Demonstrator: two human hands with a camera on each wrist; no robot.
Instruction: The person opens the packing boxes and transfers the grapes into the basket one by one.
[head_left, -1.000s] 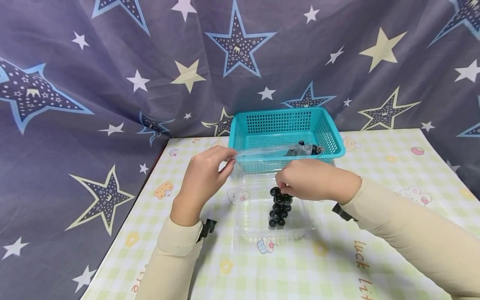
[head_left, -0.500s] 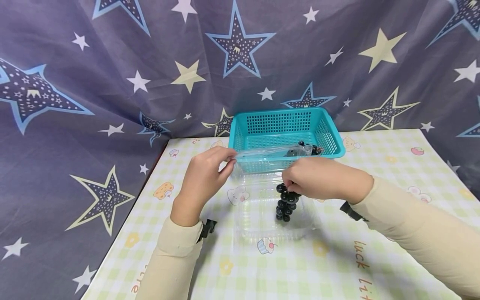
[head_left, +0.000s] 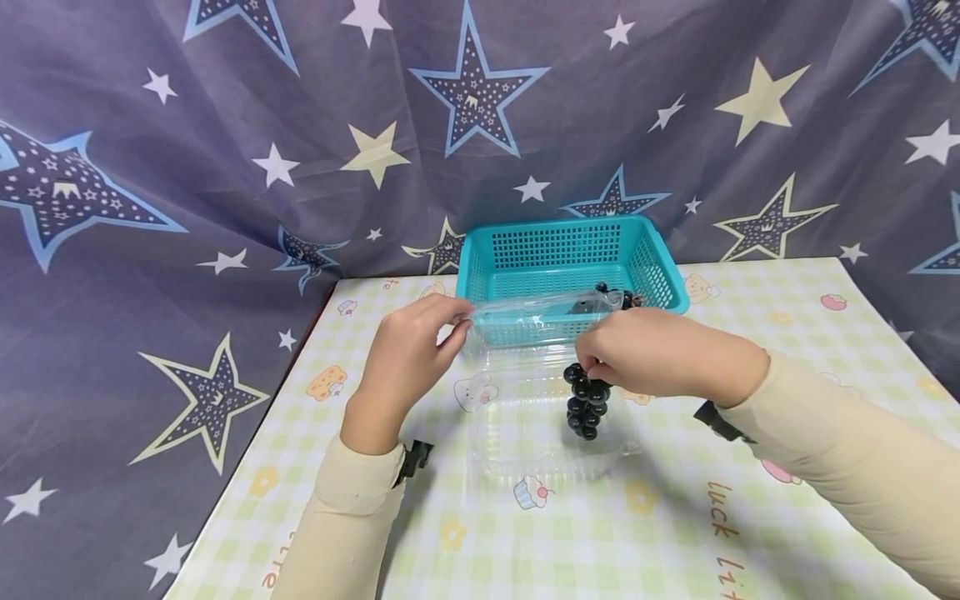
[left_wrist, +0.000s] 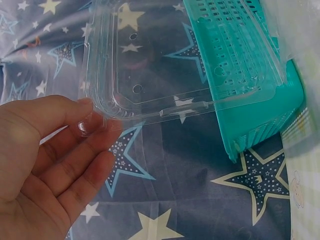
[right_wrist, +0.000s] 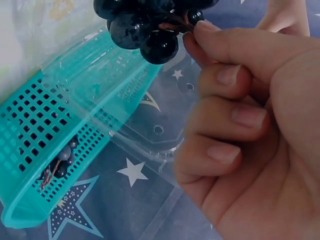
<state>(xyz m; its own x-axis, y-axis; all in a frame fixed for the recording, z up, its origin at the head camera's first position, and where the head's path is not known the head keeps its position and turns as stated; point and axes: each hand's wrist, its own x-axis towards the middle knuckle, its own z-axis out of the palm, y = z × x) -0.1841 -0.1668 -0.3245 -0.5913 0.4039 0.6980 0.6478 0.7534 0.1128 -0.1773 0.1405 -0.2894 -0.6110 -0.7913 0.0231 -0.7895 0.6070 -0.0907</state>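
Observation:
My right hand [head_left: 660, 354] pinches the stem of a bunch of dark grapes [head_left: 587, 404], which hangs over the base of a clear plastic clamshell box [head_left: 517, 442]. In the right wrist view the thumb and forefinger grip the brown stem [right_wrist: 175, 24], the other fingers curled. At the box's far left, my left hand [head_left: 408, 354] holds a corner of the raised clear lid [left_wrist: 150, 107] between thumb and fingers. Whether the lowest grapes touch the box floor I cannot tell.
Behind the lid stands a turquoise plastic basket [head_left: 555, 223] with more dark grapes [right_wrist: 64, 162] at its right end. A checked cloth [head_left: 360, 333] covers the table, and a star-patterned curtain [head_left: 315, 167] hangs right behind the basket.
My right hand has moved to the right with the grapes, shifting them from the box's middle toward its right side. The left hand and lid have stayed nearly still.

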